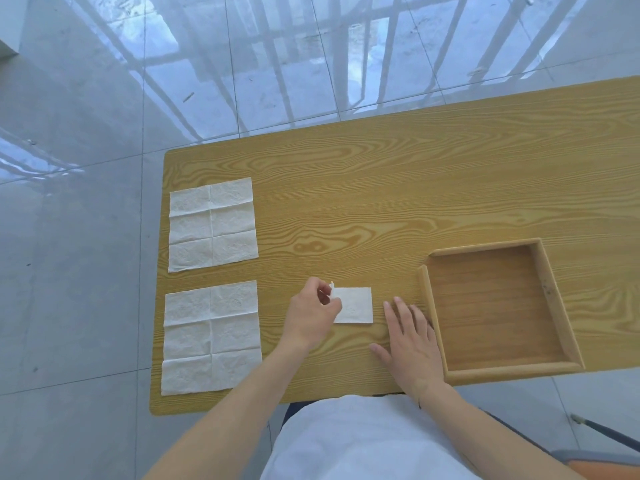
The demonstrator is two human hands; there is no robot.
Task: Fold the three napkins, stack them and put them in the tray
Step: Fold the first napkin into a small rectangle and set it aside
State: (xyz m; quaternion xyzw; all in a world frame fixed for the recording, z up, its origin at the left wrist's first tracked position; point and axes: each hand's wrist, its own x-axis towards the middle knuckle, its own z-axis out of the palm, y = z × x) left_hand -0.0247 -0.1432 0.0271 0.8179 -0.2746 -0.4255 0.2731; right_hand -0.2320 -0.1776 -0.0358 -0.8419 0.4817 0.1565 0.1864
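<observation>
A small folded white napkin lies on the wooden table near its front edge. My left hand pinches the napkin's left edge, which curls up slightly between finger and thumb. My right hand rests flat on the table, fingers apart, between the folded napkin and the tray, touching neither napkin. Two unfolded white napkins lie flat at the table's left: one at the back, one at the front. The square wooden tray sits at the right with nothing in it.
The wooden table ends just left of the unfolded napkins and drops to a glossy tiled floor. My white-clothed lap is against the front edge. A chair part shows at the lower right.
</observation>
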